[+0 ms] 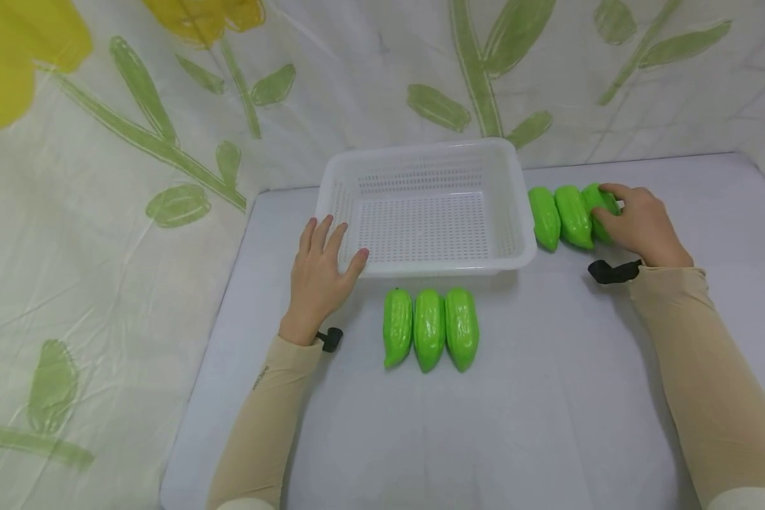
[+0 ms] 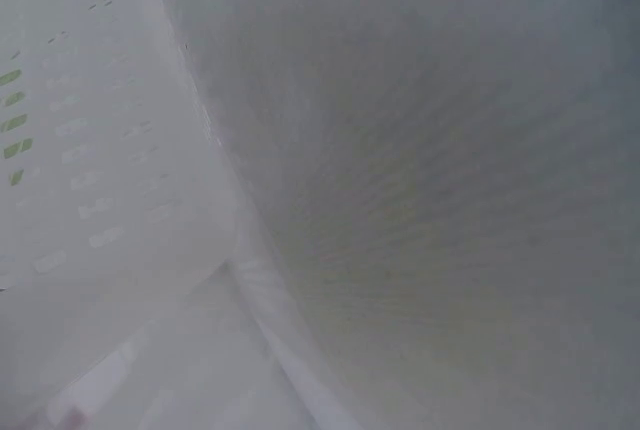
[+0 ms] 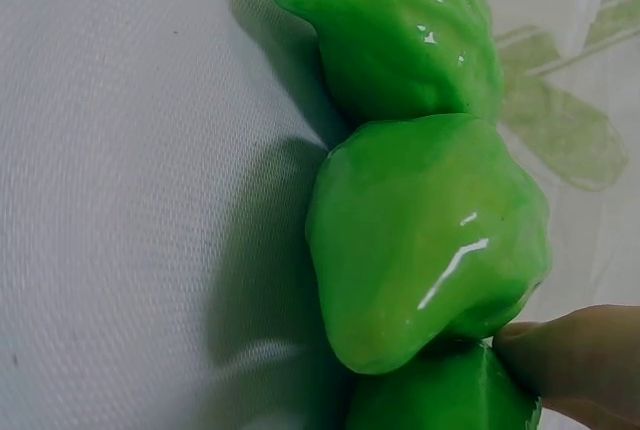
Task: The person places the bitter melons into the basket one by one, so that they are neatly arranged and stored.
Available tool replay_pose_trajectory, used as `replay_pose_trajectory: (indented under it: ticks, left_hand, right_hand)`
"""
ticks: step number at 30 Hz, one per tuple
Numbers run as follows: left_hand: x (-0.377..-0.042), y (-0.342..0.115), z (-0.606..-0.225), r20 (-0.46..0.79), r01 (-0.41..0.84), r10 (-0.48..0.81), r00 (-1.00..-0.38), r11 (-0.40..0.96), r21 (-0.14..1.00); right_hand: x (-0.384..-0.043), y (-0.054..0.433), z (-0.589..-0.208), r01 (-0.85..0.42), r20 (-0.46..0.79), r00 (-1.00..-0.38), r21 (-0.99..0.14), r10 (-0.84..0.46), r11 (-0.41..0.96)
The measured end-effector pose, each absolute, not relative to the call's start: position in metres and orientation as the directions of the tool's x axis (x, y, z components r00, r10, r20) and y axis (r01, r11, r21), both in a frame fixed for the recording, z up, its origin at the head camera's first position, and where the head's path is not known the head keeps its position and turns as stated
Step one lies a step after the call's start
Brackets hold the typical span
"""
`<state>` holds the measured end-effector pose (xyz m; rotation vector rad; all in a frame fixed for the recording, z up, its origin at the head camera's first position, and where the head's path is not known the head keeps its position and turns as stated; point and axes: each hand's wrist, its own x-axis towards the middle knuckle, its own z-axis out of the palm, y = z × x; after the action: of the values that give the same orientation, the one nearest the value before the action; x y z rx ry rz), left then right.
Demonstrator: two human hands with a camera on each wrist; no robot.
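Observation:
My right hand holds the rightmost of a row of three glossy green vegetables, thumb on one side and fingers at its far end. They are long and lumpy with a tapered tip, like bitter melons. In the right wrist view the thumb presses the lowest green vegetable, partly cut off by the frame. Beside it lie the middle vegetable and the left one. My left hand, fingers spread, is at the front left corner of a white plastic basket; whether it touches the rim, I cannot tell.
Nothing lies inside the basket. In front of it, three more green vegetables lie side by side on the white-covered table. A flower-patterned sheet hangs behind and to the left. The left wrist view is mostly blurred grey with basket wall.

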<state>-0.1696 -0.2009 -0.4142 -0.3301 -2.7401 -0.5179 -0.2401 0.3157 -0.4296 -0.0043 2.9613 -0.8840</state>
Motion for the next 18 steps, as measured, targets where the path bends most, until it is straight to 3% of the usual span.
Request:
replay_pose_trajectory:
  ticks: [18]
  left_hand:
    - [-0.1706,-0.2008,-0.4158,0.405,0.310,0.177,-0.897,0.905,0.292]
  right_hand:
    - [-0.2395,0.3182,-0.4250,0.015,-0.066,-0.997,-0.550,-0.026,0.835]
